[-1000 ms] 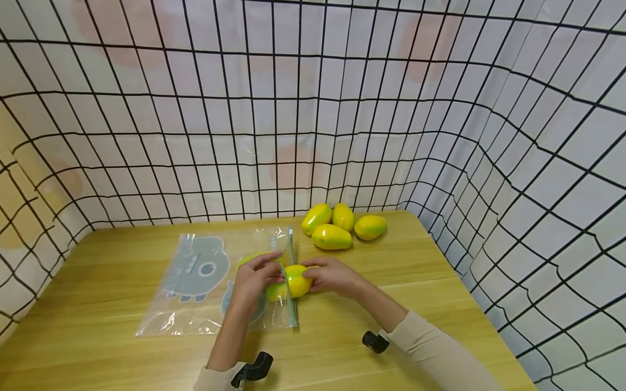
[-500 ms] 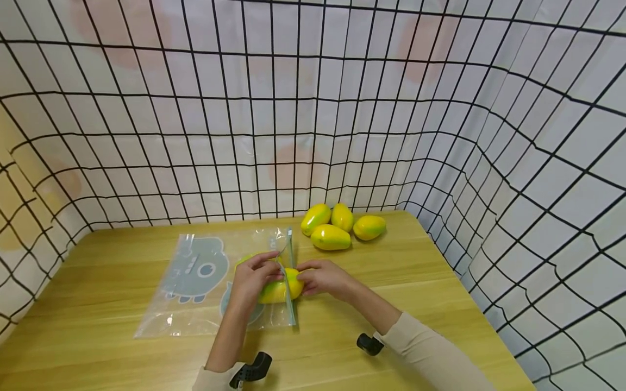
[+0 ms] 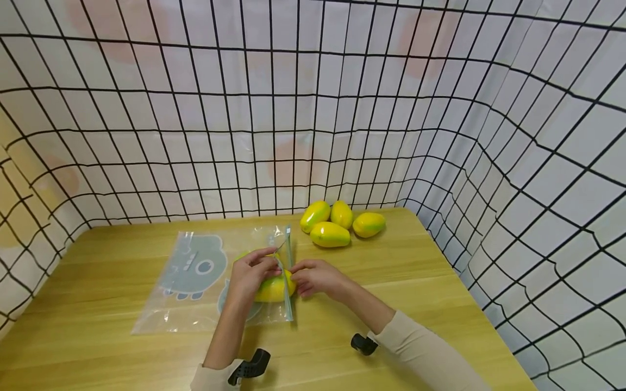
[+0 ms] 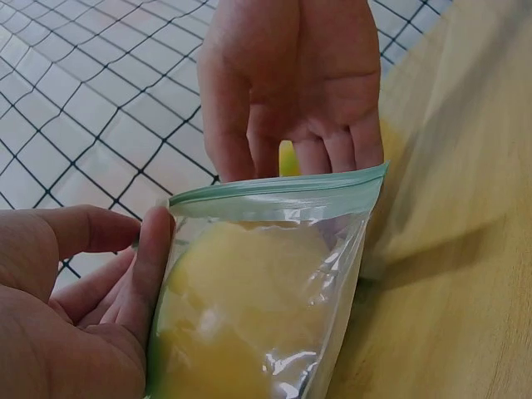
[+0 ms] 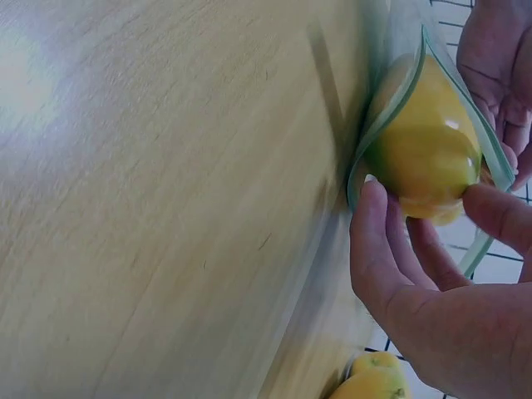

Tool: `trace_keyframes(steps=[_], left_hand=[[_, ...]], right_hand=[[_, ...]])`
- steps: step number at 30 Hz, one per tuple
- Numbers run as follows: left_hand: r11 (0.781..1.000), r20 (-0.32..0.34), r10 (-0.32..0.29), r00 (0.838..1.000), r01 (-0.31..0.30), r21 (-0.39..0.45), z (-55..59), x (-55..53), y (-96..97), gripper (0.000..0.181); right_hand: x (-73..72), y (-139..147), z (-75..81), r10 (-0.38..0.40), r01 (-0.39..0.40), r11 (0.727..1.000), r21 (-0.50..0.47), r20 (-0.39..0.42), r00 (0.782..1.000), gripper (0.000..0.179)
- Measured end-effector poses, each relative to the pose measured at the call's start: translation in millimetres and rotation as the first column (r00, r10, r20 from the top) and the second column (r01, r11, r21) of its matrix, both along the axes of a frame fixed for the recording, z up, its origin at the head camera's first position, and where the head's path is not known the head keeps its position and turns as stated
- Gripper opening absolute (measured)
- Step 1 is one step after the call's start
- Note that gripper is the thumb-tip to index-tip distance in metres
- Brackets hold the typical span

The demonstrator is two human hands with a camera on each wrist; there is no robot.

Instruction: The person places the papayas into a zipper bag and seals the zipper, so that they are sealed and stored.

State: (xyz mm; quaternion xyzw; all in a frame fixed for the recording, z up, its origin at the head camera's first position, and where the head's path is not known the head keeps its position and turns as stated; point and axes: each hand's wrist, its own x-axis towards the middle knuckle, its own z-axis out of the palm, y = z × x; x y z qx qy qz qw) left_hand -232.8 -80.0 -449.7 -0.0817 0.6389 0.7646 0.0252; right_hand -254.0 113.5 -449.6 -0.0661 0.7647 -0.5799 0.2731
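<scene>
A clear zip bag with a pale green zip edge and blue-grey cartoon prints lies on the table, its mouth facing right. My left hand pinches the bag at its mouth, lifting the upper layer. Most of a shiny yellow-green mango is inside the opening. At the outer end of that fruit, my right hand holds it between thumb and fingertips, right at the zip edge. Another mango shows partly in the bag behind my left hand, mostly hidden.
Several more mangoes sit together at the back right of the wooden table. Behind and to the right stands a black wire grid in front of white sheeting.
The mango has slid left into the bag, with my right hand following it to the mouth. My left hand keeps its hold on the bag's edge.
</scene>
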Motion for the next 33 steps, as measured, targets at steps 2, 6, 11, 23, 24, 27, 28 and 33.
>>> trace_keyframes(steps=[2, 6, 11, 23, 24, 27, 28, 33], left_hand=[[1.000, 0.002, -0.003, 1.000, 0.003, 0.000, -0.1, 0.1, -0.7, 0.033], [1.000, -0.001, -0.005, 1.000, 0.005, 0.009, -0.7, 0.3, -1.6, 0.033], [1.000, -0.020, 0.003, 1.000, -0.003, 0.012, 0.4, 1.2, -1.9, 0.032], [0.999, -0.037, 0.000, 0.999, -0.002, -0.050, 3.4, -0.7, -3.2, 0.033], [0.998, -0.038, -0.004, 0.999, 0.001, -0.060, 3.5, -1.0, -3.2, 0.033], [0.996, -0.038, -0.004, 0.999, 0.000, -0.084, 3.8, -1.4, -3.1, 0.032], [0.996, -0.037, -0.002, 0.999, -0.002, -0.090, 3.8, -1.5, -3.2, 0.032], [0.993, -0.031, -0.001, 1.000, -0.003, -0.116, 1.9, -0.4, -2.7, 0.032]], right_hand=[[0.4, -1, -0.6, 0.009, -0.009, 1.000, -0.009, 0.004, 1.000, 0.037], [1.4, -5, -1.8, 0.017, -0.017, 1.000, -0.024, 0.010, 1.000, 0.036], [1.4, -10, -3.8, 0.019, -0.018, 0.999, -0.040, 0.018, 1.000, 0.034], [-0.2, -14, -3.0, 0.058, -0.056, 0.998, -0.039, 0.049, 0.997, 0.034], [-0.4, -14, -2.2, 0.058, -0.055, 0.998, -0.041, 0.052, 0.997, 0.034], [-1.2, -14, -0.9, 0.059, -0.056, 0.998, -0.042, 0.062, 0.996, 0.034], [-1.3, -14, -0.5, 0.061, -0.058, 0.997, -0.043, 0.065, 0.996, 0.034], [-3.2, -12, 1.1, 0.054, -0.052, 0.998, -0.034, 0.067, 0.996, 0.035]])
